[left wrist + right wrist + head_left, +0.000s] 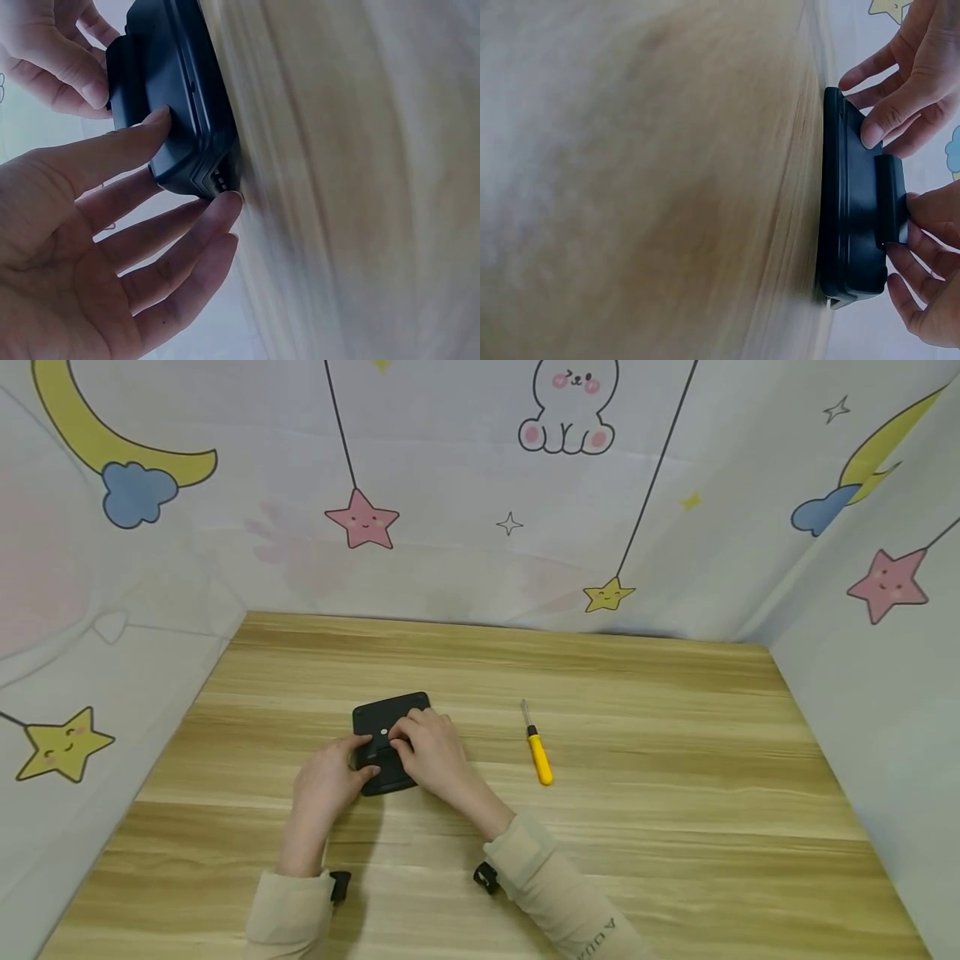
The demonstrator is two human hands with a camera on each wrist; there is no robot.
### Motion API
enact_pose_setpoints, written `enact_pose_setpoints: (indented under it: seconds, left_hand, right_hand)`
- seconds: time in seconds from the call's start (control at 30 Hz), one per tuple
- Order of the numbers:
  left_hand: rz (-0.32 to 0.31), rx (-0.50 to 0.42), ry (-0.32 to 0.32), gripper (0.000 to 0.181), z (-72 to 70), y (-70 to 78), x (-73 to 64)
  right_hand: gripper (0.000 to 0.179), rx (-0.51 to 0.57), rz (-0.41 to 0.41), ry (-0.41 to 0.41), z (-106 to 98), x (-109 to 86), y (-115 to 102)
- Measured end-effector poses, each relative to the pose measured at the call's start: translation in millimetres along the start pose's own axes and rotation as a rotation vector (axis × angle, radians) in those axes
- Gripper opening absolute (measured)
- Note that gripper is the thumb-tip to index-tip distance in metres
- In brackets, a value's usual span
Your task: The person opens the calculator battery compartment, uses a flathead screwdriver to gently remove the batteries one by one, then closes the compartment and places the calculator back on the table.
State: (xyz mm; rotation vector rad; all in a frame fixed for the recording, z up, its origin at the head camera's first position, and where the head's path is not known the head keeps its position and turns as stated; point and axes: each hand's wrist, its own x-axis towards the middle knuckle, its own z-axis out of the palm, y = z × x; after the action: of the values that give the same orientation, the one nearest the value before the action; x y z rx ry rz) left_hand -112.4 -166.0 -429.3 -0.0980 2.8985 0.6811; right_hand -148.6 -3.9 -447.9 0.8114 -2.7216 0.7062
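A flat black rectangular device (371,717) with rounded corners lies on the table, left of centre. It has a small round silvery spot on top and a raised black bar (889,196) across it. My left hand (326,781) holds the device's left edge, thumb on the upper face and fingertips along the side. From the right, my right hand (437,753) pinches the raised bar near its end with thumb and fingers. In the left wrist view, small light marks show at the device's near corner. The right hand hides part of its right side in the head view.
A screwdriver (541,760) with a yellow handle lies to the right of my hands, its metal shaft pointing away. The wood-grain table (675,793) meets white curtains (465,568) printed with stars at the back and both sides.
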Motion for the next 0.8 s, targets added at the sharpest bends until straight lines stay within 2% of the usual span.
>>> enact_pose_setpoints:
  seconds: [0.8]
  left_hand:
    - [0.001,0.013,0.006,0.052,0.7,-0.8,0.9]
  right_hand:
    - [0.008,0.026,0.011,0.017,-0.8,-2.4,-0.2]
